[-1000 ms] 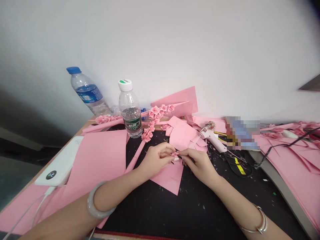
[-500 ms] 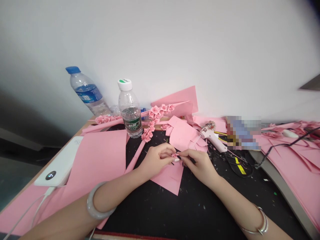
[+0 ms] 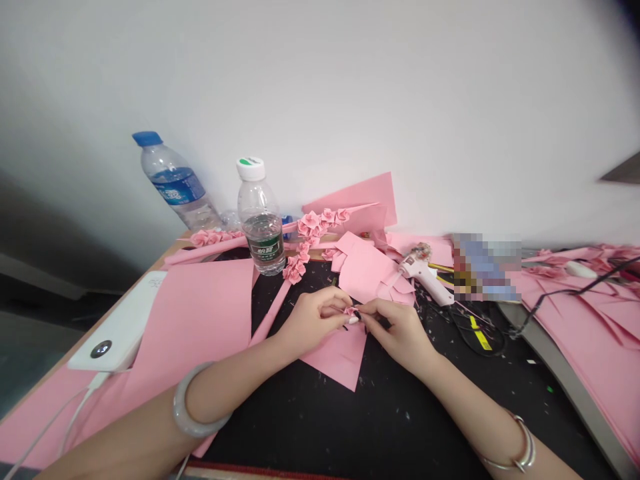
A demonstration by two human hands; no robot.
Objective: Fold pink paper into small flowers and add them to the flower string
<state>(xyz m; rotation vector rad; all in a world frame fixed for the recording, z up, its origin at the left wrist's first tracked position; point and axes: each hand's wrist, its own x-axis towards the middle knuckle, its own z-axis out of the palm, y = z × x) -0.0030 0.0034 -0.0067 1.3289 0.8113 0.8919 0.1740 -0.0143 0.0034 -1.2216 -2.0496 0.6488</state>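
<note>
Between my two hands is a small pink paper flower (image 3: pixel 351 311), partly covered by the fingers. My left hand (image 3: pixel 315 320) is closed, pinching the flower from the left with thumb and fingers. From the right, my right hand (image 3: pixel 397 330) holds the flower's edge between thumb and forefinger. Below them a pink paper sheet (image 3: pixel 340 357) lies on the black mat (image 3: pixel 310 427). Just behind the hands is a stack of pink paper pieces (image 3: pixel 367 267). A rolled paper stem with pink flowers (image 3: pixel 294 269) stretches away beside my left hand.
A clear water bottle (image 3: pixel 263 230) stands behind the left hand, and a blue-capped bottle (image 3: pixel 175 180) leans near the wall. A glue gun (image 3: pixel 427 277) lies to the right. At left, a white power bank (image 3: pixel 117 327) rests by a large pink sheet (image 3: pixel 200 313).
Hardly anything differs. Both hands stay in place around the small flower, with only a very slight shift of the fingers and of the view.
</note>
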